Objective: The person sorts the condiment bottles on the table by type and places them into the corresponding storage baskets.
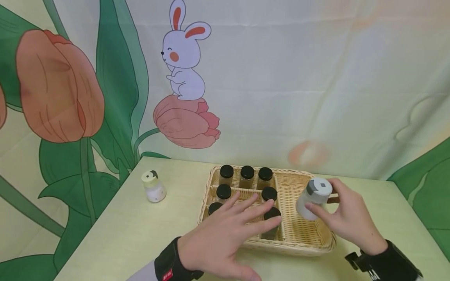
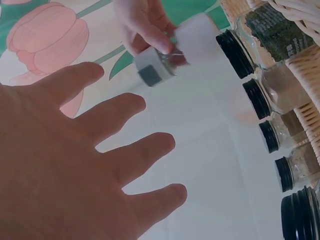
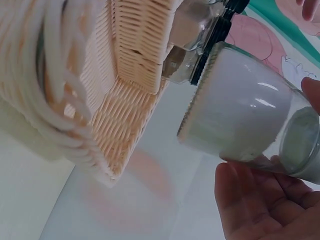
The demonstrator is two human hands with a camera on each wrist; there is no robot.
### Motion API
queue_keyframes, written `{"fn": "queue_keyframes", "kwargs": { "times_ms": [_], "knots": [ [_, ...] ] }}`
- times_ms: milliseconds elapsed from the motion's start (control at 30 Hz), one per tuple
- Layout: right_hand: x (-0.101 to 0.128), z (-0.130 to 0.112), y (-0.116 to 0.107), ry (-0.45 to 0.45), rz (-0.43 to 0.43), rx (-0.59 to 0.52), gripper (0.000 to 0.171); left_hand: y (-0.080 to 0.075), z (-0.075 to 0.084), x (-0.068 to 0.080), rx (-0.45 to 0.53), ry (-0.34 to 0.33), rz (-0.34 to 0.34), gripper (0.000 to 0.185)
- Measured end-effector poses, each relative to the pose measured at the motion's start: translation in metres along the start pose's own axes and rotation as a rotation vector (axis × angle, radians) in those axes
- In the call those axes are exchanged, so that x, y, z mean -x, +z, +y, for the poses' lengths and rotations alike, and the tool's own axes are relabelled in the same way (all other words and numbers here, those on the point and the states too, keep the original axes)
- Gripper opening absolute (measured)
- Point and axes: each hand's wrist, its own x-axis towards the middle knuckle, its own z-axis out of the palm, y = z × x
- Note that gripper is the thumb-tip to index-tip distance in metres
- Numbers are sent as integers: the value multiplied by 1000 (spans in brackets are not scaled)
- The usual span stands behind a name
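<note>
My right hand [image 1: 351, 214] grips a clear jar of white contents [image 1: 305, 207] between thumb and fingers, over the right compartment of a wicker basket [image 1: 290, 249]. The jar's white lid has a grey patch and a small dark square. In the right wrist view, the glass jar [image 3: 245, 110] lies across the fingers, beside the basket wall. Stretched over the basket's left part, my left hand [image 1: 225, 234] has its fingers spread and holds nothing. Beneath it stand several black-lidded glass jars [image 1: 247, 177], some partly hidden by the hand.
A smaller jar with a pale yellow lid [image 1: 154, 189] stands on the table [image 1: 116, 230], left of the basket. Dividers split the basket's left part into rows. Behind the table hangs a cloth [image 1: 267, 97] printed with tulips and a rabbit.
</note>
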Motion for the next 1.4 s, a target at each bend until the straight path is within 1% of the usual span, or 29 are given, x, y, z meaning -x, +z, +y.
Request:
{"fn": "queue_keyframes", "kwargs": {
  "times_ms": [67, 200, 267, 500, 667, 733, 800, 867, 933, 1000, 1067, 1200, 1300, 1400],
  "knots": [
    [-4, 3, 1, 8, -13, 17, 63, 1, 0, 0, 6, 6, -12, 107],
    [-11, 8, 4, 29, -48, 46, 62, 1, -1, 0, 46, 23, -35, 94],
    [-15, 9, 5, 41, -60, 51, 60, 1, -2, 0, 56, 28, -39, 92],
    [-25, 16, 11, 86, -89, 65, 55, 1, 0, 2, 50, 25, -46, 96],
    [-31, 24, 20, 122, -123, 82, 53, 1, 1, 1, 45, 13, -61, 109],
    [-33, 27, 23, 148, -148, 84, 52, 1, 1, 1, 35, 14, -60, 112],
    [-35, 28, 25, 173, -173, 80, 50, 1, 1, 1, 31, 19, -55, 109],
    [-37, 30, 25, 193, -196, 80, 49, 2, 0, 1, 22, 24, -49, 102],
    [-38, 31, 26, 202, -216, 86, 48, 2, 0, 1, 22, 27, -46, 97],
    [-39, 33, 27, 209, -239, 93, 49, 2, 0, 1, 26, 24, -47, 98],
    [-40, 36, 27, 206, -261, 103, 49, 2, 0, 0, 28, 17, -52, 103],
    [-44, 45, 27, 183, -303, 93, 50, 2, 0, 0, 51, 18, -59, 99],
    [-49, 53, 27, 144, -326, 70, 48, 3, -2, 0, 74, 25, -57, 89],
    [-54, 61, 26, 95, -348, 61, 45, 4, -2, 0, 69, 23, -54, 89]
  ]
}}
